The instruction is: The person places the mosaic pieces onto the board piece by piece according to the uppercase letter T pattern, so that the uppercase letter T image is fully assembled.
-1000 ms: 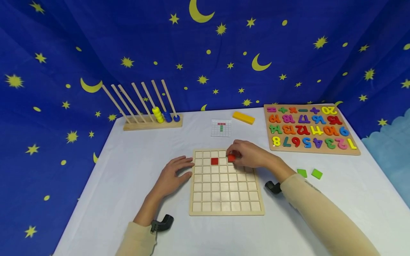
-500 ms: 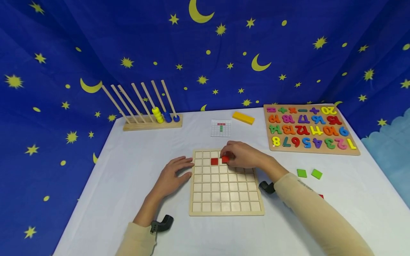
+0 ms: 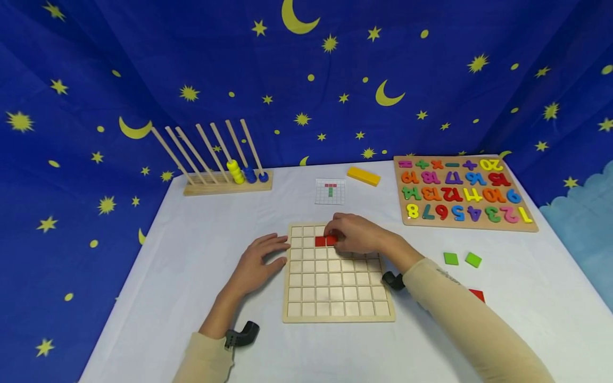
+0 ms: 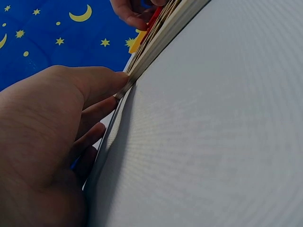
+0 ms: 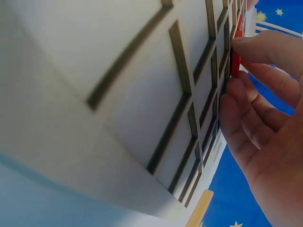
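Note:
A wooden grid board (image 3: pixel 337 279) lies on the white table in the head view. My right hand (image 3: pixel 356 234) is over its upper part and pinches a red square tile (image 3: pixel 331 241) between thumb and fingers, right beside another red tile (image 3: pixel 320 241) in the second row. In the right wrist view the pinched tile (image 5: pixel 236 56) shows edge-on at the grid. My left hand (image 3: pixel 254 266) rests at the board's left edge, fingers extended. The left wrist view shows its thumb (image 4: pixel 102 84) touching the board's rim (image 4: pixel 154 52).
Two green tiles (image 3: pixel 451 258) and a red tile (image 3: pixel 477 294) lie right of the board; my right sleeve partly covers the red one. Behind are a pattern card (image 3: pixel 330 199), a yellow block (image 3: pixel 364 176), a number puzzle (image 3: pixel 462 194) and a peg abacus (image 3: pixel 225 183).
My right hand has moved left with the red tile, bringing it down beside the other red one. A red tile has come into view by the right sleeve. My left hand stays put.

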`<state>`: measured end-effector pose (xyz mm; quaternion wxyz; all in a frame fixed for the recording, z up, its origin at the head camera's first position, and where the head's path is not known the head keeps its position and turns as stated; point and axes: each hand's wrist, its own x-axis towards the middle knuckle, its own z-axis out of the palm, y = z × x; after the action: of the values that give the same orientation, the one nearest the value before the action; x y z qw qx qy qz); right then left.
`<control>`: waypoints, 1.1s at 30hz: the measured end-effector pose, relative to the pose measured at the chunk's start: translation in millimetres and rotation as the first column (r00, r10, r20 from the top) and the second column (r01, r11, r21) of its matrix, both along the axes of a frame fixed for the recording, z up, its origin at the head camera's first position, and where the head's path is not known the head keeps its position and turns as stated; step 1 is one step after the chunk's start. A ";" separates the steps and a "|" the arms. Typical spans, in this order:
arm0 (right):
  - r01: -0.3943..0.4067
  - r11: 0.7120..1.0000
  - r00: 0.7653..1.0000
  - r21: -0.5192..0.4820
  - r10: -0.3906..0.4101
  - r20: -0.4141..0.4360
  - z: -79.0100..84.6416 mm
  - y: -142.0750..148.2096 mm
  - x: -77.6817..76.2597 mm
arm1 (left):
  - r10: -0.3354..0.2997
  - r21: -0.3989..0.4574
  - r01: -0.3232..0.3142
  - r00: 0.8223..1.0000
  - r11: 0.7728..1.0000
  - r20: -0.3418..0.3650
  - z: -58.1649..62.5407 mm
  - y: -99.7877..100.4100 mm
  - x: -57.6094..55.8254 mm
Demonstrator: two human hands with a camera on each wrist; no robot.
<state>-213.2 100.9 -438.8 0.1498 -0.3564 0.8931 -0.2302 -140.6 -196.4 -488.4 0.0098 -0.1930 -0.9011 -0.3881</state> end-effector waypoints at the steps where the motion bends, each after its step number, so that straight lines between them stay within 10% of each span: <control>1: 0.000 1.000 1.000 0.001 0.000 0.005 0.3 0.1 0.2 | 0.000 0.001 0.000 1.000 1.000 0.001 0.3 0.0 0.1; 33: 0.028 0.999 0.999 -0.046 -0.027 0.027 1.7 2.8 2.8 | -0.023 0.017 0.023 1.000 1.000 -0.014 3.7 0.7 0.1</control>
<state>-210.4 103.7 -437.1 0.1503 -0.3445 0.8901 -0.2577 -140.6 -195.8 -484.6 0.0134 -0.2060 -0.8953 -0.3948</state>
